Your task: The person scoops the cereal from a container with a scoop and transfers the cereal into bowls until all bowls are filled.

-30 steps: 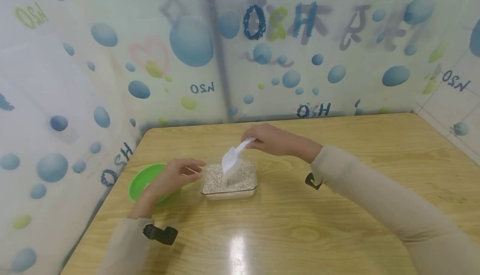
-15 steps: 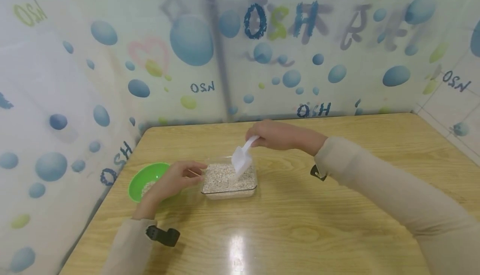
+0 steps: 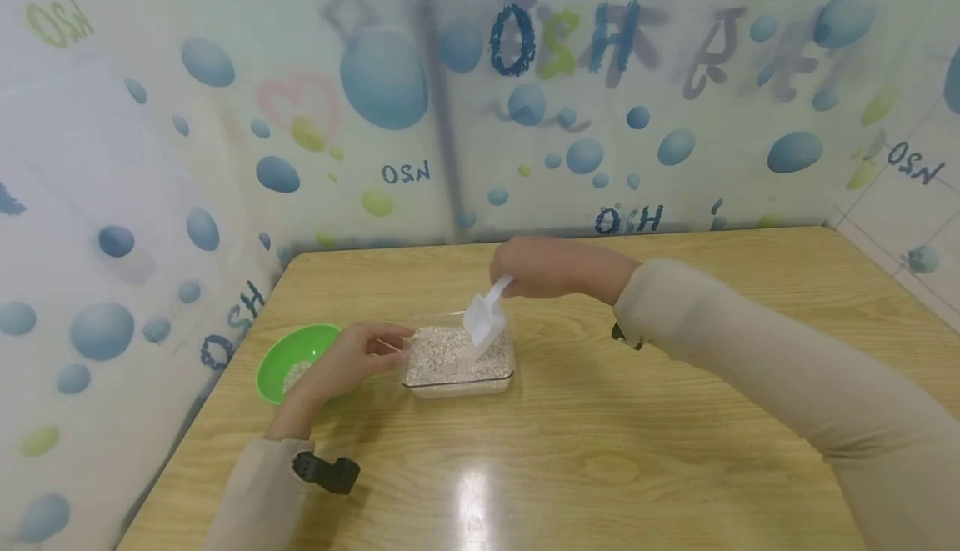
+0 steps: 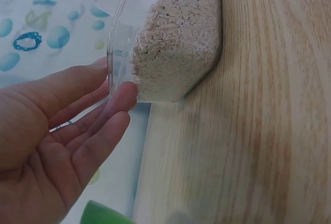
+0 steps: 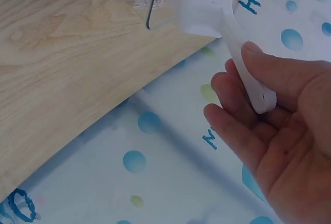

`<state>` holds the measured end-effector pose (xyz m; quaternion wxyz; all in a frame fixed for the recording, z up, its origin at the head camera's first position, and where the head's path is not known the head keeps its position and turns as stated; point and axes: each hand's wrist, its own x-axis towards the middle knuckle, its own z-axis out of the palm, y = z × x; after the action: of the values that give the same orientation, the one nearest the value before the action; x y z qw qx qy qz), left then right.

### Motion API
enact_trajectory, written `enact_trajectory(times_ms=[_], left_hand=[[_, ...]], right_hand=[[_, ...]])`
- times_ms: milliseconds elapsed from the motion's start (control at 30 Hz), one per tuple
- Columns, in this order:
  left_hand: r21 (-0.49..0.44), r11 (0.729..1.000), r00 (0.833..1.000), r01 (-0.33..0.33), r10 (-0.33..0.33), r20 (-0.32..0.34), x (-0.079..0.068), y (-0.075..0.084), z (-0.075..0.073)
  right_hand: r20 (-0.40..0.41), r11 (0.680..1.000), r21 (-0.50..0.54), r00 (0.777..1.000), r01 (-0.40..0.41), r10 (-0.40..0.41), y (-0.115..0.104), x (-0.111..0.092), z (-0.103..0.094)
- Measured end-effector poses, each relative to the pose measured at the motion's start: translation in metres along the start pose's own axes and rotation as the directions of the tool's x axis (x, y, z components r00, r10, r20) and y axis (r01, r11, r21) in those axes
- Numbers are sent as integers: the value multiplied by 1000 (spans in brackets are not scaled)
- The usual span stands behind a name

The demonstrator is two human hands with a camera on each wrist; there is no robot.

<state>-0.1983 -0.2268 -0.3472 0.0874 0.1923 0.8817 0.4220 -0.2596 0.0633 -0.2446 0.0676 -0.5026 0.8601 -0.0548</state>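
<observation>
A clear rectangular container (image 3: 459, 389) of oat flakes (image 3: 442, 351) stands on the table. My right hand (image 3: 536, 267) holds a white plastic scoop (image 3: 484, 322) by its handle, above the container's right half. The scoop tilts down, its front edge at the flakes. In the right wrist view the handle (image 5: 240, 48) lies between thumb and fingers. My left hand (image 3: 352, 359) is at the container's left end; in the left wrist view its fingertips (image 4: 124, 93) touch the outer wall, with the fingers loosely bent.
A green bowl (image 3: 288, 351) with some flakes in it sits left of the container, partly behind my left forearm. The wooden table (image 3: 637, 418) reaches back to a wall covering (image 3: 570, 117) printed with bubbles. A dark strap (image 3: 326, 472) is on the left wrist.
Both hands have moved slightly; the scoop has shifted right within the container and come to rest at its right half. My left fingers have closed the small gap to the container's end.
</observation>
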Motion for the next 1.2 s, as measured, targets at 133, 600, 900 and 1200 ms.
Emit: enact_trajectory(times_ms=[133, 600, 900, 1200], left_hand=[[-12, 1000, 1000, -4, 4, -7, 0, -1, 0], [0, 1000, 1000, 4, -4, -14, 1, -3, 1], [3, 1000, 1000, -1, 1, -21, 1, -2, 2], [-3, 1000, 1000, 8, -8, -22, 1, -1, 3]], right_hand=[[27, 1000, 5, 1000, -10, 10, -1, 4, 2], [86, 996, 9, 992, -93, 92, 0, 3, 11], [23, 995, 91, 999, -50, 48, 10, -2, 23], [-66, 990, 139, 998, -7, 16, 21, -5, 47]])
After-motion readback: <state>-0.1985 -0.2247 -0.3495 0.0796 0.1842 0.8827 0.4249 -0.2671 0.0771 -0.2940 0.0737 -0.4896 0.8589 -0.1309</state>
